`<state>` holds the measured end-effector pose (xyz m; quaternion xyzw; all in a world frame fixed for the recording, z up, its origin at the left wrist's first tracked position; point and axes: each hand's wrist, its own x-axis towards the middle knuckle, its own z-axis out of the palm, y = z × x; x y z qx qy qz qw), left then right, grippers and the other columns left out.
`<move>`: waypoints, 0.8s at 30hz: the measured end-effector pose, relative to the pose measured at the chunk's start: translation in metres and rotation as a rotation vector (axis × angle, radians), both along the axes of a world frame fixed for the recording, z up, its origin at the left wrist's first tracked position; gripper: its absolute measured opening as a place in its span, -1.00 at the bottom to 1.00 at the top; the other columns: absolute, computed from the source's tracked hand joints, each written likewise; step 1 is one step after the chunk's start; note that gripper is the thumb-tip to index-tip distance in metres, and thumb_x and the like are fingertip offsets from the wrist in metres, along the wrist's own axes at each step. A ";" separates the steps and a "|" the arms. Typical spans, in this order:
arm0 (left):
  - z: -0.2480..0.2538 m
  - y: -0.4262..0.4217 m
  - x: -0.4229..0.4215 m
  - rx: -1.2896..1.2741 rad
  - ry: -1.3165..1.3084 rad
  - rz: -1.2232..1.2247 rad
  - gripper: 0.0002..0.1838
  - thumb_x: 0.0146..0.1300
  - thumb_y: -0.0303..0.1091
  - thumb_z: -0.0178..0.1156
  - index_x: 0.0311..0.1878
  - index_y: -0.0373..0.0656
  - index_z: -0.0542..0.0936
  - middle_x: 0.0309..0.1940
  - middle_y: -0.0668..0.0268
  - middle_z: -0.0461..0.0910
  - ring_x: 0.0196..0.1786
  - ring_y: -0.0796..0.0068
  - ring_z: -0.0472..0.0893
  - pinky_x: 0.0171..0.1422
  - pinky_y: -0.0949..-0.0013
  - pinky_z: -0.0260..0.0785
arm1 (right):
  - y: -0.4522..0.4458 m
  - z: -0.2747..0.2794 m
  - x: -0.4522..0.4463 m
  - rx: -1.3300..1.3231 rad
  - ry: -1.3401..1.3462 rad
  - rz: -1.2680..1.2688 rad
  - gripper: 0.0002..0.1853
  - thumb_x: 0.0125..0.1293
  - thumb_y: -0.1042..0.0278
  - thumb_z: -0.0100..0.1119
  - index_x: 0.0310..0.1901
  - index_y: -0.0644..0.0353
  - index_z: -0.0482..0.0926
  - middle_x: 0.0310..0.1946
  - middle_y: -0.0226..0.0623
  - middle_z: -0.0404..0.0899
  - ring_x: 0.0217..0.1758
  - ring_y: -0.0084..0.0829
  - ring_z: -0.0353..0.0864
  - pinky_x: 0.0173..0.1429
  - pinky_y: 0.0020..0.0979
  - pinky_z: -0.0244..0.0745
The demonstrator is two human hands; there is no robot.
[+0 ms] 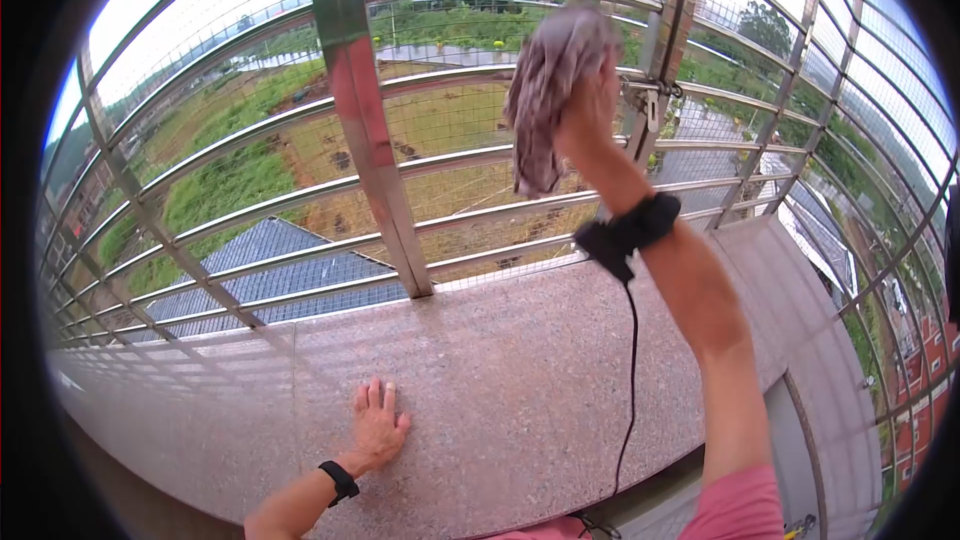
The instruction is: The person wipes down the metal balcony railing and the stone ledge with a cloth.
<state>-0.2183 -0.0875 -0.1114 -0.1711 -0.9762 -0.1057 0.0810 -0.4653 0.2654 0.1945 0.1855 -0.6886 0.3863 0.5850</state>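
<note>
Crumpled, mauve-grey fabric cloth (545,80) at one o'clock, before the silver, barred steel railing (382,170); contact between them is unclear; even pressure along each bar, cloth bunched beneath the fingers, would probably make the best stroke; the bare right hand (597,92) is raised on an outstretched arm, its blurred fingers clamped on the cloth; the bare left hand (378,434), at seven o'clock, rests palm-down on the speckled, pinkish stone ledge (520,370), fingers slightly apart.
</note>
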 end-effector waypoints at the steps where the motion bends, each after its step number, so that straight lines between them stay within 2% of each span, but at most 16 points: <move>1: 0.002 0.000 0.001 0.004 0.002 0.011 -0.36 0.12 -0.16 0.15 0.21 -0.32 0.30 0.23 -0.14 0.16 0.27 -0.18 0.13 0.35 -0.08 -0.02 | -0.012 0.040 0.003 -0.329 -0.063 0.317 -0.52 0.41 0.17 -0.13 0.27 0.19 0.21 0.05 -0.23 0.41 0.13 -0.41 0.42 -0.03 -0.41 0.49; 2: 0.007 0.000 -0.001 0.029 -0.079 0.005 -0.34 0.12 -0.15 0.11 0.24 -0.34 0.26 0.27 -0.16 0.11 0.29 -0.21 0.08 0.38 -0.10 -0.09 | -0.025 0.070 0.002 -0.661 -0.129 0.635 -0.55 0.40 0.18 -0.13 0.25 0.16 0.23 0.07 -0.20 0.40 0.11 -0.41 0.43 -0.06 -0.40 0.48; 4: 0.011 -0.001 -0.002 0.056 -0.158 0.001 -0.32 0.13 -0.15 0.07 0.27 -0.36 0.22 0.30 -0.17 0.05 0.32 -0.24 0.03 0.41 -0.12 -0.17 | -0.037 0.091 -0.027 -0.464 0.025 0.482 -0.64 0.41 0.20 -0.14 0.16 0.14 0.29 0.02 -0.19 0.41 0.02 -0.41 0.47 -0.13 -0.35 0.47; 5: 0.010 0.000 -0.001 0.043 -0.162 0.007 -0.31 0.13 -0.14 0.06 0.27 -0.35 0.22 0.30 -0.17 0.05 0.33 -0.22 0.02 0.42 -0.12 -0.19 | -0.055 0.094 -0.022 -0.367 0.166 0.283 -0.70 0.37 0.25 -0.13 0.06 0.16 0.32 -0.10 -0.20 0.44 -0.18 -0.37 0.54 -0.21 -0.32 0.45; 6: 0.009 0.001 -0.001 0.030 -0.166 0.013 -0.31 0.13 -0.13 0.05 0.27 -0.35 0.22 0.30 -0.16 0.05 0.33 -0.21 0.02 0.42 -0.12 -0.21 | -0.072 0.086 -0.023 -0.364 0.166 0.288 -0.70 0.37 0.25 -0.13 0.06 0.16 0.32 -0.10 -0.20 0.44 -0.18 -0.37 0.54 -0.21 -0.32 0.45; 8: 0.008 0.002 -0.001 0.051 -0.179 0.022 -0.31 0.12 -0.14 0.05 0.27 -0.35 0.22 0.31 -0.15 0.04 0.34 -0.20 0.00 0.43 -0.11 -0.22 | -0.106 0.066 -0.023 -0.018 0.552 -0.158 -0.70 0.30 0.30 -0.05 0.03 0.16 0.34 -0.18 -0.20 0.47 -0.34 -0.25 0.58 -0.28 -0.28 0.46; 10: 0.007 0.001 -0.002 0.065 -0.195 0.019 -0.31 0.11 -0.15 0.06 0.26 -0.35 0.23 0.31 -0.15 0.04 0.34 -0.19 -0.01 0.43 -0.10 -0.24 | -0.142 0.040 -0.010 0.144 0.253 -0.026 -0.66 0.18 0.34 0.06 0.00 0.15 0.38 -0.18 -0.14 0.46 -0.36 -0.10 0.59 -0.35 -0.19 0.47; 12: 0.004 0.000 -0.002 0.077 -0.118 0.012 -0.33 0.09 -0.15 0.13 0.22 -0.35 0.28 0.26 -0.14 0.09 0.30 -0.16 0.04 0.40 -0.13 -0.21 | -0.143 0.039 0.000 0.435 0.330 -0.089 -0.64 0.07 0.32 0.18 -0.06 0.06 0.42 -0.14 -0.11 0.46 -0.32 -0.13 0.62 -0.42 -0.18 0.52; 13: 0.004 0.001 -0.003 0.075 -0.108 -0.016 -0.33 0.09 -0.15 0.13 0.22 -0.35 0.28 0.26 -0.14 0.09 0.30 -0.16 0.04 0.40 -0.13 -0.21 | -0.145 0.042 -0.001 0.440 0.334 -0.118 -0.64 0.07 0.32 0.18 -0.06 0.06 0.42 -0.14 -0.11 0.46 -0.32 -0.13 0.62 -0.42 -0.18 0.52; 15: 0.006 0.002 -0.001 0.081 -0.138 0.037 -0.32 0.06 -0.16 0.16 0.22 -0.34 0.29 0.27 -0.13 0.09 0.31 -0.15 0.04 0.41 -0.12 -0.21 | -0.139 0.043 -0.004 0.444 0.308 0.044 -0.65 0.04 0.34 0.18 -0.08 -0.01 0.45 -0.14 -0.21 0.47 -0.30 -0.16 0.61 -0.44 -0.22 0.53; 16: 0.004 0.003 -0.001 0.081 -0.128 0.013 -0.32 0.06 -0.16 0.16 0.22 -0.34 0.29 0.27 -0.13 0.09 0.31 -0.15 0.04 0.41 -0.12 -0.21 | -0.128 0.042 -0.002 0.449 0.313 0.020 -0.65 0.04 0.34 0.18 -0.08 -0.01 0.45 -0.14 -0.21 0.47 -0.30 -0.16 0.61 -0.44 -0.22 0.53; 18: 0.004 0.002 -0.001 0.092 -0.127 0.044 -0.33 0.05 -0.18 0.17 0.22 -0.33 0.29 0.27 -0.11 0.10 0.33 -0.14 0.02 0.42 -0.10 -0.23 | -0.109 0.037 0.002 0.658 0.400 -0.039 -0.70 0.04 0.40 0.19 -0.14 0.08 0.48 -0.22 -0.20 0.47 -0.28 -0.20 0.62 -0.44 -0.27 0.55; 20: 0.006 0.003 -0.001 0.092 -0.144 0.045 -0.33 0.04 -0.19 0.17 0.22 -0.33 0.29 0.27 -0.10 0.09 0.34 -0.13 0.02 0.43 -0.10 -0.24 | -0.071 0.029 -0.006 0.715 0.410 -0.064 -0.70 0.06 0.40 0.18 -0.11 0.07 0.48 -0.19 -0.24 0.48 -0.27 -0.24 0.62 -0.43 -0.27 0.57; 22: 0.005 0.005 0.000 0.098 -0.159 0.063 -0.33 0.04 -0.19 0.17 0.22 -0.33 0.30 0.27 -0.10 0.09 0.35 -0.13 0.01 0.44 -0.10 -0.25 | -0.024 0.026 -0.009 0.704 0.195 -0.172 -0.72 0.11 0.38 0.15 -0.10 0.06 0.48 -0.13 -0.29 0.50 -0.28 -0.23 0.63 -0.42 -0.27 0.58; 24: 0.004 0.006 0.000 0.082 -0.169 0.101 -0.34 0.05 -0.20 0.16 0.22 -0.32 0.29 0.28 -0.10 0.08 0.36 -0.12 0.00 0.45 -0.09 -0.26 | 0.022 0.026 -0.008 0.653 0.122 -0.293 -0.73 0.11 0.40 0.15 -0.11 0.08 0.48 -0.12 -0.36 0.50 -0.30 -0.24 0.63 -0.40 -0.29 0.57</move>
